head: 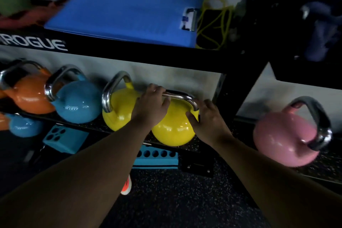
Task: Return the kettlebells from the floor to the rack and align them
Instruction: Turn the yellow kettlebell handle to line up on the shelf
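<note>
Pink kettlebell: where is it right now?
The pink kettlebell sits far right in the head view, on the low shelf past the black rack post, apart from the yellow kettlebell under both hands.

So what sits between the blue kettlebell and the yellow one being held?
In the head view, a second yellow kettlebell stands between the blue kettlebell and the held yellow kettlebell, which both hands, left hand and right hand, are handling.

The black upper shelf (pixel 129 52) hangs low over the kettlebell row, leaving only a narrow slot above the steel handles. The black upright post (pixel 238 87) blocks the right side of the near yellow kettlebell (pixel 172 131); the second yellow kettlebell (pixel 118 114) touches it on the left. Open floor (pixel 175 200) lies near
</note>
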`<move>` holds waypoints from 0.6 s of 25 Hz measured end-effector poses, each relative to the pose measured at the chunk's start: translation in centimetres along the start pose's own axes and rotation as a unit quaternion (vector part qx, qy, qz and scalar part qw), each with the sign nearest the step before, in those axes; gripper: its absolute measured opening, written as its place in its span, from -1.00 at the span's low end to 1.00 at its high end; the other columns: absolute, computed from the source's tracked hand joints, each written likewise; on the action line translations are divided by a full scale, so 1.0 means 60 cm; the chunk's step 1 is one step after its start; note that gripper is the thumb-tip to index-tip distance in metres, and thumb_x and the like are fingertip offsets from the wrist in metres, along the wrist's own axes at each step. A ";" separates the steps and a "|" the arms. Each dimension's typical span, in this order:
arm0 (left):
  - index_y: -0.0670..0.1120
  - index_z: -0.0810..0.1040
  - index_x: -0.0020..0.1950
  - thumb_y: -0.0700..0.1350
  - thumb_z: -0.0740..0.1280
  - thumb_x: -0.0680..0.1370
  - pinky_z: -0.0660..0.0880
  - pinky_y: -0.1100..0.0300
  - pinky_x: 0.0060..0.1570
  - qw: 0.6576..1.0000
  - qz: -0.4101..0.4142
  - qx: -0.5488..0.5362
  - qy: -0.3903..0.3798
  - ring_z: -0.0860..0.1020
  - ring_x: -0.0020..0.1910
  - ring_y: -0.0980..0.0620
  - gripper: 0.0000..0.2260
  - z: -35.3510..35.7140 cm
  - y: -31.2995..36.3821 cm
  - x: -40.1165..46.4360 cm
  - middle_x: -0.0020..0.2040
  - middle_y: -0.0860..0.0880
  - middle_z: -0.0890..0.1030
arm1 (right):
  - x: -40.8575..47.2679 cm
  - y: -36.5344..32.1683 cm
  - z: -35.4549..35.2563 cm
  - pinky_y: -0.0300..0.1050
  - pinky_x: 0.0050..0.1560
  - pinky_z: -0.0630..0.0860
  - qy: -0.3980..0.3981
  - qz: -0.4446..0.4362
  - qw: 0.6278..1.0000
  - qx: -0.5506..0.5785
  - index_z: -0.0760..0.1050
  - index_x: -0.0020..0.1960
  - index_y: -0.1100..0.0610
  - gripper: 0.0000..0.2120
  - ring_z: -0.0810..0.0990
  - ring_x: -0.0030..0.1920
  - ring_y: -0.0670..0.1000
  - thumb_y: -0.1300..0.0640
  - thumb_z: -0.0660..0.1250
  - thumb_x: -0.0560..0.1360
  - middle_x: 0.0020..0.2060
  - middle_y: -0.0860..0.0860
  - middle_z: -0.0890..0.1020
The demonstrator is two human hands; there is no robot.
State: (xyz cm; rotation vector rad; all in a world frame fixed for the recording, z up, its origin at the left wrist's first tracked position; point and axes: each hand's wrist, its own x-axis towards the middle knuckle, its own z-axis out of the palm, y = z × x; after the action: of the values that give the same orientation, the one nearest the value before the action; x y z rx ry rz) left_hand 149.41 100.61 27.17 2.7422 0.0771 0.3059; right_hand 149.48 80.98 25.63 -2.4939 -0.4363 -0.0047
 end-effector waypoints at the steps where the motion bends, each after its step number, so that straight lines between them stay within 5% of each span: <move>1: -0.09 0.41 0.39 0.11 0.20 0.61 0.47 -0.11 0.16 0.999 -0.033 -0.027 -0.010 0.45 0.28 -0.22 -0.58 0.008 -0.013 0.010 0.35 -0.14 0.41 | 0.020 -0.005 0.019 0.10 0.31 0.39 0.025 0.013 1.000 -0.003 0.25 0.48 0.09 -0.44 0.35 0.33 0.21 -0.12 0.23 0.56 0.32 0.19 0.39; 4: -0.11 0.16 0.54 0.25 0.19 0.58 0.45 -0.11 0.21 0.973 -0.162 -0.160 -0.043 0.40 0.37 -0.29 -0.33 0.039 -0.026 0.038 0.48 -0.20 0.29 | 0.087 -0.016 0.050 0.11 0.31 0.34 0.044 0.078 0.996 0.019 0.16 0.53 0.09 -0.34 0.31 0.37 0.24 -0.20 0.22 0.55 0.37 0.21 0.35; 7: -0.07 -0.06 0.61 0.37 0.13 0.54 0.42 -0.15 0.27 0.928 -0.262 -0.258 -0.065 0.39 0.39 -0.31 -0.18 0.080 -0.014 0.042 0.53 -0.24 0.24 | 0.123 -0.005 0.071 0.01 0.15 0.43 -0.008 0.109 0.994 0.026 0.33 0.37 0.10 -0.42 0.45 0.27 0.26 -0.28 0.18 0.54 0.25 0.23 0.48; 12: -0.07 -0.11 0.62 0.31 0.11 0.58 0.36 -0.06 0.34 0.928 -0.190 -0.316 -0.055 0.31 0.47 -0.24 -0.23 0.099 -0.039 0.069 0.59 -0.20 0.16 | 0.112 -0.018 0.084 -0.05 -0.04 0.46 0.060 0.138 0.986 0.075 0.45 0.16 0.12 -0.53 0.55 0.10 0.22 -0.26 0.19 0.54 0.07 0.18 0.60; 15: -0.10 0.13 0.58 0.25 0.19 0.58 0.31 -0.01 0.38 0.913 -0.147 -0.372 -0.080 0.28 0.49 -0.18 -0.31 0.107 -0.056 0.090 0.54 -0.19 0.26 | 0.068 -0.026 0.096 0.00 -0.07 0.52 0.095 0.136 0.978 0.127 0.44 0.11 0.06 -0.66 0.58 0.00 0.15 -0.20 0.16 0.58 -0.03 0.10 0.63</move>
State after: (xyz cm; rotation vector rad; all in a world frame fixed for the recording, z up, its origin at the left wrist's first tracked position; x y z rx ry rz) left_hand 156.03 101.90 21.20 1.9484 0.2672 0.0081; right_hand 152.31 86.68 22.21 -2.2532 -0.0128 -0.0731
